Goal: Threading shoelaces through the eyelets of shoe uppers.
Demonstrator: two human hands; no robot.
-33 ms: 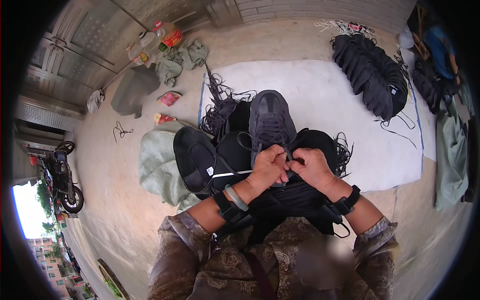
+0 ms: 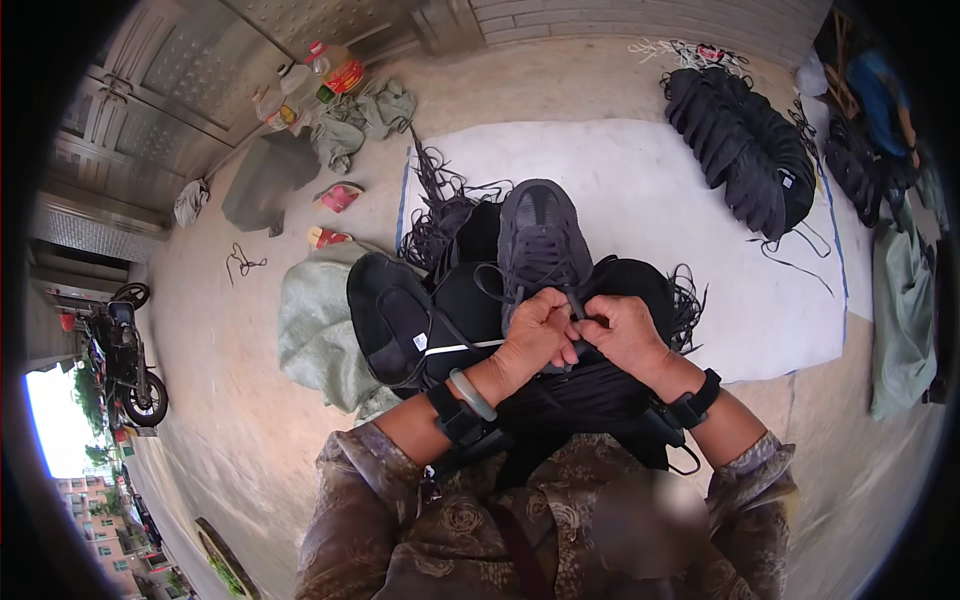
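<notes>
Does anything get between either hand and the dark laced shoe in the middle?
Nothing visible does: the left hand and right hand meet at the near end of the shoe. The black upper to its left lies beside it, not between. What the curled fingers cover is hidden.

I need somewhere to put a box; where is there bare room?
On the white sheet between the dark shoe and the stack of black pieces at right. Also the floor between the pale green sack and motorcycle. Crowded: the black pile around left hand and right hand.
</notes>
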